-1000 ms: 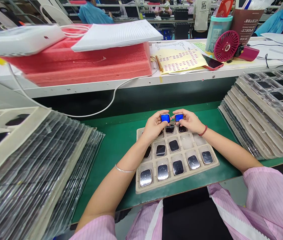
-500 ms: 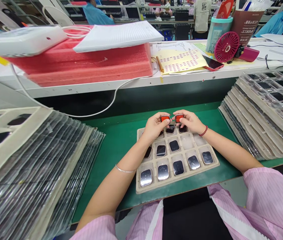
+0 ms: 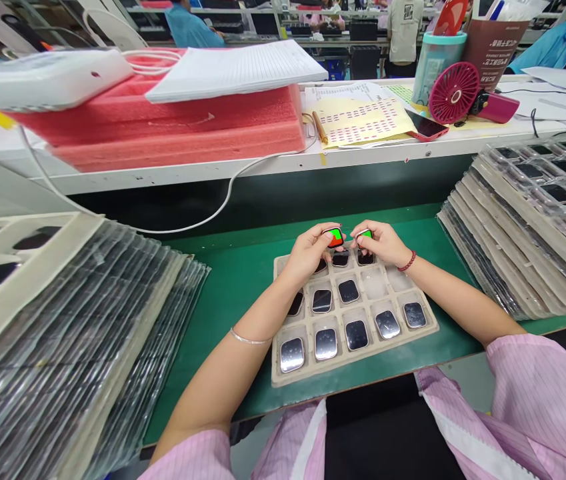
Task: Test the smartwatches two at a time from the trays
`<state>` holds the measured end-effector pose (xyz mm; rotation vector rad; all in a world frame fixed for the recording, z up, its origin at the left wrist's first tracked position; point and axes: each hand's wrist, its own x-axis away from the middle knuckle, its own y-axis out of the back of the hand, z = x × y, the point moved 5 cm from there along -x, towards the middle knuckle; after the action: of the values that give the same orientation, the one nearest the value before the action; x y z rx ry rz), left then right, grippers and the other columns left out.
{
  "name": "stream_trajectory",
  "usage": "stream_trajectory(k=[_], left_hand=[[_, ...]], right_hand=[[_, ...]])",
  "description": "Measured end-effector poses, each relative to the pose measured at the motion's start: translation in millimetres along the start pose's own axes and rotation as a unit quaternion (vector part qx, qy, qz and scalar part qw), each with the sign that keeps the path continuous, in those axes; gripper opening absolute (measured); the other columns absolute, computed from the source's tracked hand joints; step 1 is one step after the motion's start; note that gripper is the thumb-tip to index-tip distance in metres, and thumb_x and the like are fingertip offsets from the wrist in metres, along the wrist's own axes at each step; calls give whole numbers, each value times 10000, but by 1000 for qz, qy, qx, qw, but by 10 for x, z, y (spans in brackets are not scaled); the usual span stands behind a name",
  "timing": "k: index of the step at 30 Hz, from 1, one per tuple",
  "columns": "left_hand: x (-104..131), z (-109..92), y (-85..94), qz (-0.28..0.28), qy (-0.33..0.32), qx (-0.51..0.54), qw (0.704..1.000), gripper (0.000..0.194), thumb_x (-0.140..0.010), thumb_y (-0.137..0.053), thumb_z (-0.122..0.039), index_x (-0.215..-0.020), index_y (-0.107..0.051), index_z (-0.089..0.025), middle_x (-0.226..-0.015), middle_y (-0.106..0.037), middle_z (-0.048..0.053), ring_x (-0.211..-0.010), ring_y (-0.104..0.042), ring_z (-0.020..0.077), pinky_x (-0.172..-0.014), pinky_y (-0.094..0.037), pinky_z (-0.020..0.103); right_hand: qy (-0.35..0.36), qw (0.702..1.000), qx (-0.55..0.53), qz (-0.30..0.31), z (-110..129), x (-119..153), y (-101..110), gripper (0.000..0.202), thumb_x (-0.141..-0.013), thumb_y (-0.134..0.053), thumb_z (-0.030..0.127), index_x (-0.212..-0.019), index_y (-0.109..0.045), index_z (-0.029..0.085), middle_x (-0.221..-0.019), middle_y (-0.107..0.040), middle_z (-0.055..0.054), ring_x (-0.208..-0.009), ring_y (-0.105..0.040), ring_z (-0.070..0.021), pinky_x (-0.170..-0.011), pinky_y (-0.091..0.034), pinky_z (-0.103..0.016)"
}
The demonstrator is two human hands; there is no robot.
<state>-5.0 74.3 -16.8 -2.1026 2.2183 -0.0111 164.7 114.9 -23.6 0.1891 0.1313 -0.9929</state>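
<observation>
My left hand [image 3: 313, 248] is closed on a smartwatch body [image 3: 335, 236], its thumb on a lit screen that shows green and red. In my right hand [image 3: 383, 241] is a second smartwatch body [image 3: 365, 235], also lit green and partly covered by the thumb. Both are held just above the far edge of a pale plastic tray [image 3: 283, 383]. Several dark-screened watch bodies [image 3: 357, 335] lie in its pockets. Two pockets near my right hand, one an open pocket [image 3: 375, 283], hold no watch.
Tall stacks of trays stand left [image 3: 127, 333] and right [image 3: 493, 247] on the green mat [image 3: 197, 347]. Behind, a white shelf [image 3: 213, 175] bears red foam [image 3: 183, 130], papers [image 3: 363, 120], a phone [image 3: 427, 125] and a small fan [image 3: 453, 95]. A white cable [image 3: 230, 193] hangs down.
Both lit screens have turned from red to green, with some red still showing on the left one. My hands have shifted slightly, tilting the watches; the tray stays in place.
</observation>
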Motion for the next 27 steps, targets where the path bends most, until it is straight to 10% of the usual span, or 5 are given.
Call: stream_trajectory(k=[12,27], left_hand=[[-13,28,4,7,-3,-33,999,493,-728,-702,-196,-1211,-613,-165,-1002,-747,94,-808,-724,202,-485,-449,197],[24,-57,-7,-4,-13,-45,999,346,-744,-723,-307,-1049,-646,-162,-916,-740,83,-679,-666,157,-440,-388,192]], right_hand=[[13,1000,-13,-2,-68,-25,2,381,-752,-639,221,-1121,-552,176,-933,-678,-30,-647,-597,-106,-540,-530,-216],[0,1000,13,12,-31,-13,6,266,-811,-588,247,-1064,-574,168,-880,-679,-28,-600,-591,-97,-507,-512,-203]])
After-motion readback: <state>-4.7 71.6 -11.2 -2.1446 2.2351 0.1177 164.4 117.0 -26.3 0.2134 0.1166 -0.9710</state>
